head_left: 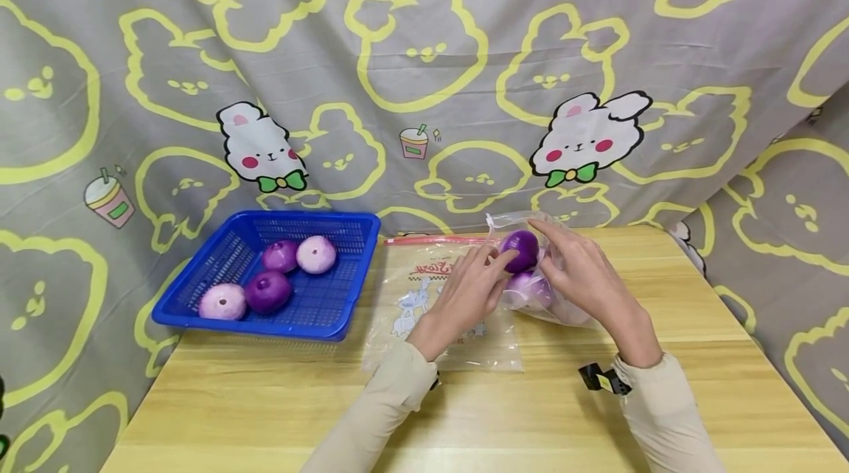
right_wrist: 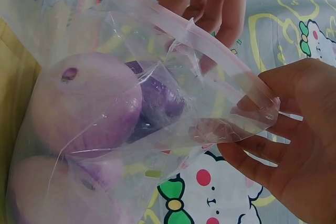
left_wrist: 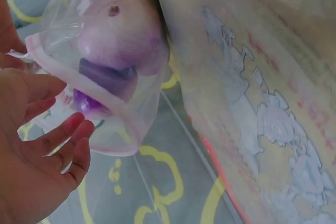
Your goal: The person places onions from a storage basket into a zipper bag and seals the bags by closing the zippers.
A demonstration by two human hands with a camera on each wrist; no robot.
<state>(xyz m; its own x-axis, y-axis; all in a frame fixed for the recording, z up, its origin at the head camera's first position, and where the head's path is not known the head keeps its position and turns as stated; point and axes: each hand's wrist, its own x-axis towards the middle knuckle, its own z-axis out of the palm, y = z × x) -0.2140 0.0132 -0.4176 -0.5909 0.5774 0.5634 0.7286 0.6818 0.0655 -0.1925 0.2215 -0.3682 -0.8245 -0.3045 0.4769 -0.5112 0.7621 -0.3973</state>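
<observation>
A clear zip bag (head_left: pixel 573 311) with a pale pink rim holds purple onions on the right of the table. My right hand (head_left: pixel 587 270) pinches the bag's rim, fingers along its mouth in the right wrist view. A dark purple onion (head_left: pixel 520 249) is at the mouth, seen through the plastic in the right wrist view. Below it sit pale onions (right_wrist: pixel 86 103). My left hand (head_left: pixel 467 285) is at the mouth's left side, fingers loosely extended by the dark onion. In the left wrist view its fingertips (left_wrist: pixel 84 127) are close to the rim.
A blue plastic basket (head_left: pixel 334 314) on the left holds several onions (head_left: pixel 268 291), some dark, some pale. A flat printed zip bag (head_left: pixel 388 348) with a red strip lies between basket and filled bag. A patterned curtain (head_left: pixel 464 112) hangs behind the wooden table (head_left: pixel 497 421).
</observation>
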